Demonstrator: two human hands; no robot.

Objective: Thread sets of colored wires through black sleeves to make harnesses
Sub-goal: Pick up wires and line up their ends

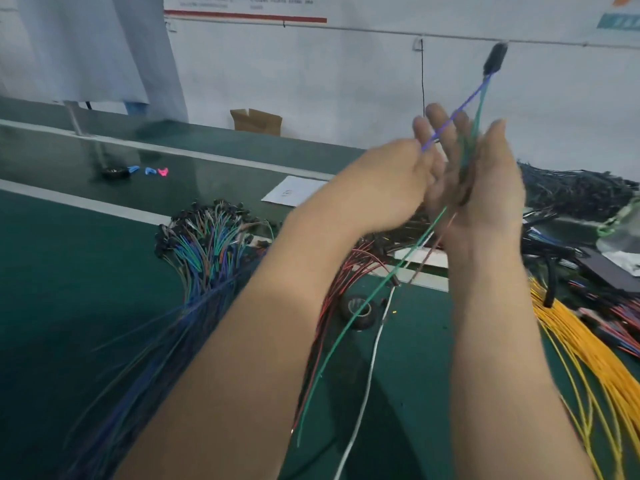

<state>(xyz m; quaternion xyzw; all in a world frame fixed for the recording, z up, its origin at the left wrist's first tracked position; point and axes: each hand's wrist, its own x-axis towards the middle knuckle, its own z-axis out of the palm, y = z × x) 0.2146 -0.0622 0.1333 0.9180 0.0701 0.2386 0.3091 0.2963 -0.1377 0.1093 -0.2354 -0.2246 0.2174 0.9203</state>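
Note:
Both hands are raised in front of me above the green bench. My left hand (391,181) pinches a blue-purple wire (457,112) at its fingertips. That wire and a green wire (479,109) run up to a black connector (495,58) swinging in the air. My right hand (485,188) has straight fingers, with the green wire and a dark sleeve (464,174) lying across its palm. Below the hands, the green wire (346,323), a white wire (370,368) and a brown wire hang down toward the bench. The picture is motion-blurred.
On the bench lie a bundle of blue, green and purple wires with black ends (201,244), red-black wires (349,268), yellow wires (588,348), a black tape roll (360,311), a heap of black harnesses (575,192), a paper sheet (294,190) and a cardboard box (256,121).

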